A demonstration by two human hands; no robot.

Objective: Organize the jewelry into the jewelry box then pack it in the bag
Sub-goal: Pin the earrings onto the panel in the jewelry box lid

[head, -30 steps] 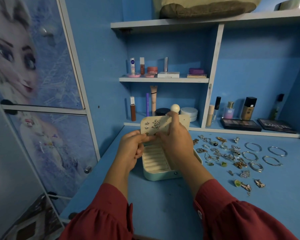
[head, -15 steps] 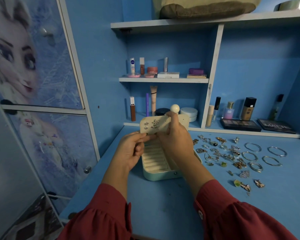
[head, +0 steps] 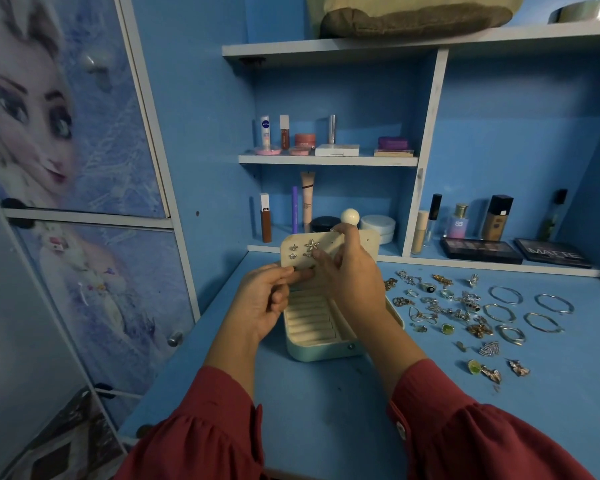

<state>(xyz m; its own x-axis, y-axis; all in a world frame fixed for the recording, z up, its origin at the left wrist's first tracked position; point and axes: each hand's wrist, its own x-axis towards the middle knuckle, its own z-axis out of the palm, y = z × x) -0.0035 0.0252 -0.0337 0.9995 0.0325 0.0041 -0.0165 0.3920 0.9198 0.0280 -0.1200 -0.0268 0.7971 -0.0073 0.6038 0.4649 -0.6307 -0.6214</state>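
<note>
Two hands work at the open jewelry box (head: 312, 336) near the desk's left end: my left hand (head: 262, 303) pinches a small earring at the lid's earring panel (head: 321, 249), my right hand (head: 350, 275) grips that panel. A slip could drop the stud into the ring rolls. The box's long axis runs away from me, lid upright, facing me; loose jewelry (head: 458, 310) waits to its right.

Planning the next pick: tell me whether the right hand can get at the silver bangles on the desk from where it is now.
Probably yes. The silver bangles lie loose on the open desk to the right of the jewelry box, with nothing over them. The right hand is busy at the box's earring panel, so it must let go first.
</note>
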